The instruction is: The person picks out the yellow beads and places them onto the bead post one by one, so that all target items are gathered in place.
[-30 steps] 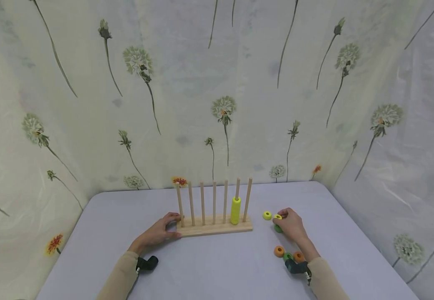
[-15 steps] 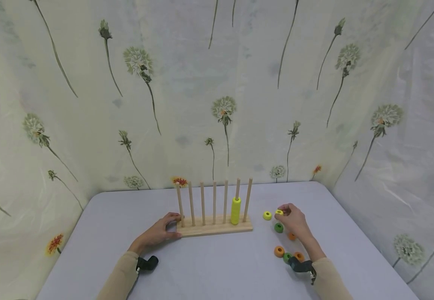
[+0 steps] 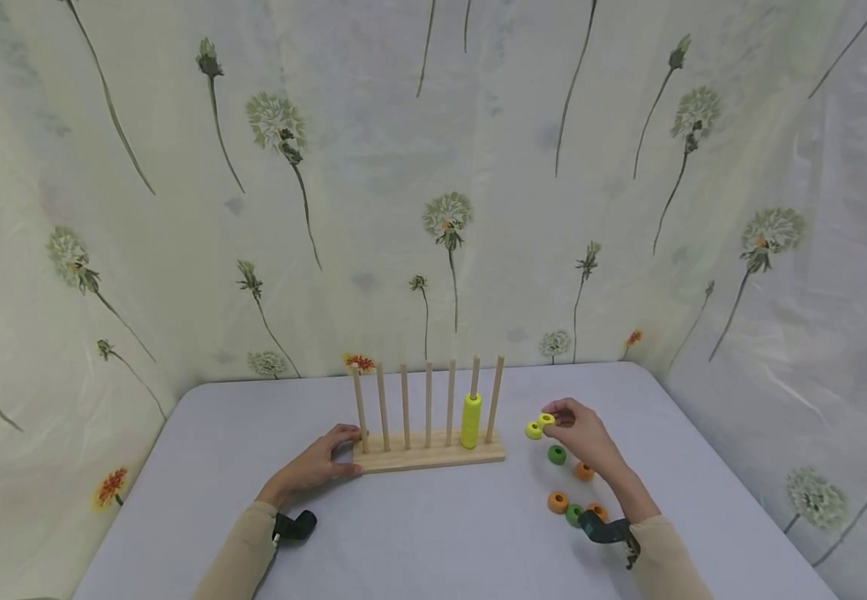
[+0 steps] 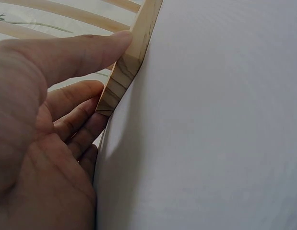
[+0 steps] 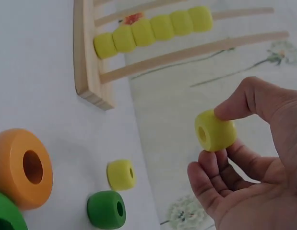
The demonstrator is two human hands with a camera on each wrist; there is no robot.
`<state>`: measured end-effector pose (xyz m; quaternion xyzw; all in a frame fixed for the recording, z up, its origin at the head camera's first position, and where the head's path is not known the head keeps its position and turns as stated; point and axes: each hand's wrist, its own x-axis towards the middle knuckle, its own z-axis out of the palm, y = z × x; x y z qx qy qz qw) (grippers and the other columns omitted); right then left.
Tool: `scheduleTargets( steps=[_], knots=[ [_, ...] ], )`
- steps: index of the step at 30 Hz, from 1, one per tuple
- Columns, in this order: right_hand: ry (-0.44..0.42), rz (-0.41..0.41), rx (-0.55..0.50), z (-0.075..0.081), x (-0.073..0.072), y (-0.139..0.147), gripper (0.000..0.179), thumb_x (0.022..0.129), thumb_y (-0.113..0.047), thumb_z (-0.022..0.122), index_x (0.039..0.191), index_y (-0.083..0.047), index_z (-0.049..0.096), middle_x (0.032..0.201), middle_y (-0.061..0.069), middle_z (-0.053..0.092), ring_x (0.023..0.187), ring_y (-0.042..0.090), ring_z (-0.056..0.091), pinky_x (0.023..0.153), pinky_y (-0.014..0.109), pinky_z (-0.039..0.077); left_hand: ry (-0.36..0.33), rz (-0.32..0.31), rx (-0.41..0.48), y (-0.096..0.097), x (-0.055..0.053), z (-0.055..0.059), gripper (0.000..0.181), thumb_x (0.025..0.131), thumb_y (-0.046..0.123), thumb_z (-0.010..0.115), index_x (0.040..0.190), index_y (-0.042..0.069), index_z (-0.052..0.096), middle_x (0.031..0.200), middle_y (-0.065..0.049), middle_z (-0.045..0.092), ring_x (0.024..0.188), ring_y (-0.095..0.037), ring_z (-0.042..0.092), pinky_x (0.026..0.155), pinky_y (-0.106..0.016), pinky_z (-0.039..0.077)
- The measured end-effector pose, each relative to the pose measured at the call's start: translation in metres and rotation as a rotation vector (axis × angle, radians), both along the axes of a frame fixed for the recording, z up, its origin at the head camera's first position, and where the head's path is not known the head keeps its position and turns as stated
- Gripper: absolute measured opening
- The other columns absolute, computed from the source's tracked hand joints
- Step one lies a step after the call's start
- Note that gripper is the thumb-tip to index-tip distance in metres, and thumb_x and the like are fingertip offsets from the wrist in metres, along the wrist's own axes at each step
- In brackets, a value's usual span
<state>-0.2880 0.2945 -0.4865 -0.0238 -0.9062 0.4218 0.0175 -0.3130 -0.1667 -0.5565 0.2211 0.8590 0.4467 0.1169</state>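
My left hand (image 3: 313, 465) grips the left end of a wooden peg rack (image 3: 428, 458). In the left wrist view its thumb lies on one edge of the base (image 4: 120, 79) and the fingers on the opposite side. Several yellow beads (image 3: 471, 422) are stacked on the second peg from the right. My right hand (image 3: 585, 437) pinches another yellow bead (image 5: 215, 130) between thumb and fingers, raised off the table, its hole showing. Below it a loose yellow bead (image 5: 121, 174) lies on the table beside a green bead (image 5: 107, 209).
Orange beads (image 3: 557, 502) and a second green bead (image 3: 574, 515) lie nearer the front, partly under the right wrist's camera (image 3: 603, 527). The other pegs on the rack are bare. A flower-printed curtain (image 3: 373, 208) hangs behind the white table (image 3: 418, 550).
My right hand has lifted the yellow bead off the table near the green bead and carried it slightly left and up, uncovering an orange bead. The left hand and rack have stayed put.
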Motion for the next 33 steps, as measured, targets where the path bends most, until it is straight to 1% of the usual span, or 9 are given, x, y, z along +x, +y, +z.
scheduleTargets(
  steps=[3, 7, 11, 13, 17, 21, 23, 29, 33],
  knots=[
    [-0.006, 0.050, -0.027, 0.003, 0.002, -0.002, 0.033, 0.086, -0.014, 0.067, 0.116, -0.005, 0.057, 0.112, 0.013, 0.060, 0.100, 0.023, 0.057, 0.083, 0.033, 0.051, 0.001, 0.001, -0.003, 0.000, -0.001, 0.000, 0.068, 0.081, 0.033, 0.077, 0.139, 0.010, 0.050, 0.147, -0.009, 0.040, 0.142, -0.038, 0.027, 0.112, -0.063, 0.022],
    [0.012, 0.117, -0.055, 0.008, 0.006, -0.005, 0.032, 0.087, -0.013, 0.067, 0.115, -0.005, 0.057, 0.112, 0.012, 0.060, 0.099, 0.022, 0.058, 0.081, 0.027, 0.052, -0.002, -0.005, -0.001, 0.000, -0.001, -0.001, 0.068, 0.081, 0.034, 0.077, 0.139, 0.010, 0.050, 0.148, -0.008, 0.039, 0.143, -0.038, 0.027, 0.113, -0.062, 0.021],
    [0.044, 0.200, -0.090, 0.017, 0.015, -0.012, 0.032, 0.087, -0.013, 0.067, 0.115, -0.003, 0.056, 0.112, 0.013, 0.060, 0.100, 0.022, 0.059, 0.079, 0.023, 0.053, -0.003, -0.009, 0.003, -0.001, -0.002, -0.002, 0.069, 0.081, 0.034, 0.077, 0.139, 0.009, 0.050, 0.147, -0.009, 0.038, 0.143, -0.038, 0.026, 0.113, -0.062, 0.021],
    [0.057, 0.241, -0.113, 0.023, 0.021, -0.017, 0.033, 0.087, -0.012, 0.068, 0.115, -0.001, 0.055, 0.113, 0.014, 0.060, 0.100, 0.023, 0.060, 0.078, 0.022, 0.053, 0.000, -0.010, 0.004, -0.001, -0.002, -0.002, 0.069, 0.081, 0.034, 0.077, 0.139, 0.009, 0.050, 0.147, -0.009, 0.039, 0.143, -0.038, 0.027, 0.113, -0.062, 0.021],
    [0.065, 0.277, -0.140, 0.031, 0.030, -0.029, 0.033, 0.085, -0.010, 0.069, 0.114, -0.001, 0.055, 0.111, 0.014, 0.060, 0.099, 0.022, 0.060, 0.076, 0.022, 0.053, 0.009, -0.011, 0.003, 0.000, -0.002, -0.002, 0.068, 0.081, 0.033, 0.077, 0.138, 0.009, 0.051, 0.146, -0.008, 0.040, 0.142, -0.038, 0.028, 0.113, -0.062, 0.021],
    [0.061, 0.272, -0.118, 0.038, 0.038, -0.041, 0.032, 0.084, -0.012, 0.070, 0.112, -0.004, 0.056, 0.109, 0.011, 0.060, 0.097, 0.020, 0.060, 0.075, 0.022, 0.052, 0.009, -0.007, -0.007, 0.000, -0.001, 0.000, 0.067, 0.081, 0.032, 0.077, 0.138, 0.009, 0.051, 0.145, -0.008, 0.041, 0.142, -0.037, 0.029, 0.114, -0.061, 0.021],
    [0.074, 0.258, -0.094, 0.042, 0.042, -0.047, 0.031, 0.084, -0.013, 0.070, 0.110, -0.006, 0.057, 0.108, 0.009, 0.061, 0.096, 0.019, 0.060, 0.075, 0.022, 0.052, 0.012, -0.009, -0.008, 0.000, -0.001, 0.000, 0.067, 0.081, 0.031, 0.077, 0.138, 0.008, 0.051, 0.145, -0.009, 0.041, 0.142, -0.037, 0.030, 0.113, -0.061, 0.022],
    [0.133, 0.171, -0.056, 0.052, 0.055, -0.067, 0.028, 0.081, -0.012, 0.072, 0.106, -0.008, 0.059, 0.103, 0.006, 0.061, 0.092, 0.018, 0.059, 0.077, 0.024, 0.053, 0.014, -0.013, -0.006, 0.000, 0.000, 0.002, 0.066, 0.081, 0.029, 0.077, 0.138, 0.008, 0.051, 0.145, -0.010, 0.041, 0.141, -0.037, 0.030, 0.113, -0.061, 0.022],
    [0.155, 0.102, -0.044, 0.055, 0.062, -0.080, 0.028, 0.081, -0.012, 0.072, 0.105, -0.009, 0.059, 0.101, 0.005, 0.061, 0.091, 0.016, 0.059, 0.078, 0.023, 0.052, 0.009, -0.012, 0.002, -0.001, -0.001, 0.000, 0.067, 0.081, 0.030, 0.077, 0.138, 0.009, 0.051, 0.146, -0.010, 0.040, 0.141, -0.038, 0.029, 0.113, -0.062, 0.021]
  ],
)
